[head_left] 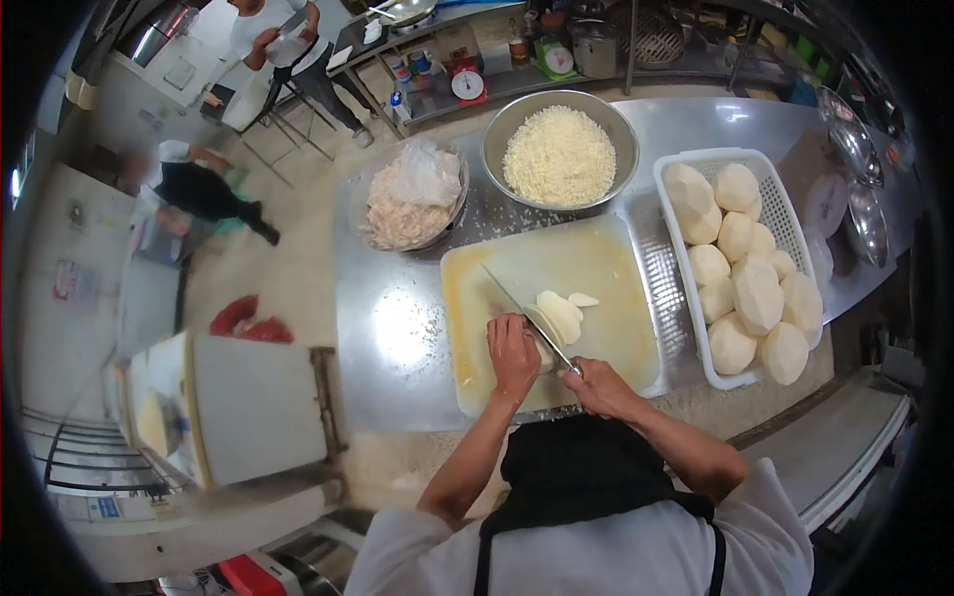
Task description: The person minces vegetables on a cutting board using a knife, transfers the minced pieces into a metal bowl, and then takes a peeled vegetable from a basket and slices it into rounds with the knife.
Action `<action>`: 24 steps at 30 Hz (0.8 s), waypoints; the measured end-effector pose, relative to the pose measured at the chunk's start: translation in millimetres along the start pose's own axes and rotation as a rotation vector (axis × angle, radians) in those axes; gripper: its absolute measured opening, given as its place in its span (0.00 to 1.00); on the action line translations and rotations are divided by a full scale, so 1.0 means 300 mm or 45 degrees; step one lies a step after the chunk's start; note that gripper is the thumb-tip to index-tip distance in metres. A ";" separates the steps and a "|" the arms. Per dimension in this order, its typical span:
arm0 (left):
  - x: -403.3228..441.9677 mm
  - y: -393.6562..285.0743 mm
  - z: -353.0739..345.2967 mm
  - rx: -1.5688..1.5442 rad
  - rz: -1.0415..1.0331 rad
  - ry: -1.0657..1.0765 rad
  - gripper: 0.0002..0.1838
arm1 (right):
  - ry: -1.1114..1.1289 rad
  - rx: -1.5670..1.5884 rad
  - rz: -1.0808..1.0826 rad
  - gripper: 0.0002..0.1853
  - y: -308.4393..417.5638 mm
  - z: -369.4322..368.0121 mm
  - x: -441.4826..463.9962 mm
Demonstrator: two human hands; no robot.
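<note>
On a yellowed cutting board (477, 377), my right hand (604, 387) is closed round the handle of a long knife (517, 304), whose blade points up and to the left. My left hand (513, 350) presses on a pale peeled vegetable (545, 358), partly hidden under the fingers and beside the blade. Cut slices (559, 316) lie just right of the blade. Above the board stands a metal bowl (489, 149) of finely chopped pale pieces (558, 154).
Right of the board, a white basket (688, 288) holds several peeled vegetables (757, 295). A bowl of pinkish shredded food (397, 217) with a plastic bag (427, 174) stands at the upper left. Two people (204, 189) (298, 50) are beyond the table.
</note>
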State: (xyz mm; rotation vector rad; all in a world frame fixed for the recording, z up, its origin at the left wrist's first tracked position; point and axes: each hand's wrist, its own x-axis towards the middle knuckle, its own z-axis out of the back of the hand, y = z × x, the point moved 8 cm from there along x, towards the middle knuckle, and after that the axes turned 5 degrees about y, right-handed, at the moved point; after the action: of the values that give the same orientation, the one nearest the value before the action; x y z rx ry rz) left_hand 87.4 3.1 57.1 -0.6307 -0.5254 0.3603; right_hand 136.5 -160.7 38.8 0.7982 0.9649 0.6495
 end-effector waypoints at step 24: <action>-0.016 -0.011 0.010 0.068 0.068 -0.046 0.12 | 0.036 0.063 0.022 0.23 0.152 0.061 -0.139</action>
State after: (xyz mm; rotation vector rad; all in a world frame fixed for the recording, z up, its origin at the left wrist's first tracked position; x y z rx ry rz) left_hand 82.5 -0.2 59.5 -0.5885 -0.5324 0.4356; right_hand 129.2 -173.4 101.5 0.8441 1.0040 0.6556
